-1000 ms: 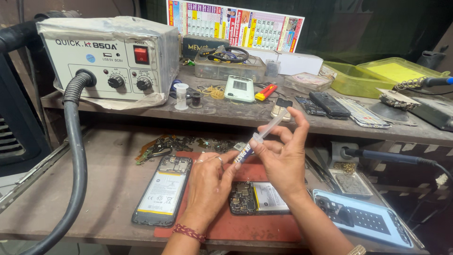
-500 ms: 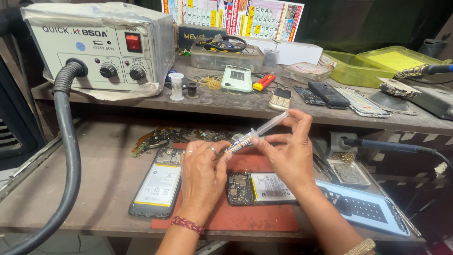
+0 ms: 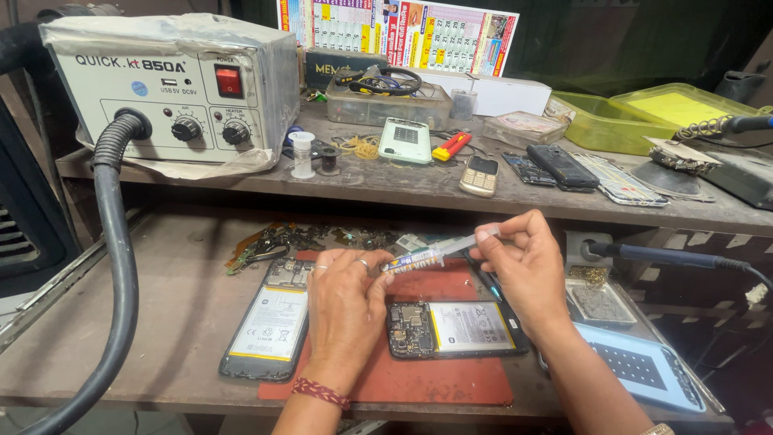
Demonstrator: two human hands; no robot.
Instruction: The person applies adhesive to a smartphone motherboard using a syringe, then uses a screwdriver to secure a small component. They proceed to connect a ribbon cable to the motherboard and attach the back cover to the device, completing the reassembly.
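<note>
Both hands hold a thin clear syringe (image 3: 439,251) w/ a printed label, lying nearly level above the red mat (image 3: 451,379). Left hand (image 3: 348,310), rings on two fingers and a red thread bracelet at the wrist, has its grip closed on the syringe's tip end, thumb and forefinger pinched round it. Right hand (image 3: 525,270) has its grip closed on the plunger end, fingers curled over it. So the syringe spans betw. the two grips, raised off the counter (image 3: 173,322), touching neither phone. Directly below and betw. the hands lies an opened phone (image 3: 455,329), back off, circuit board toward the left grip, pale battery toward the right. Left of the left grip, another opened phone (image 3: 270,330) w/ a white battery lies lengthwise, half on the mat edge. Beyond the left grip, a scatter of small parts and flex strips (image 3: 310,238). Right of the right grip: a light blue perforated pad (image 3: 644,366) and a dark-handled tool (image 3: 660,256) w/ cable. On the shelf (image 3: 419,189) above the hands: a white hot-air station (image 3: 173,89) w/ red switch, two knobs and a black ribbed hose (image 3: 117,266) dropping down far left of the left grip; also a small keypad phone (image 3: 481,175), a pale green phone case (image 3: 407,141), a yellow-green tray (image 3: 620,121). A calendar (image 3: 398,32) stands at the back.
</note>
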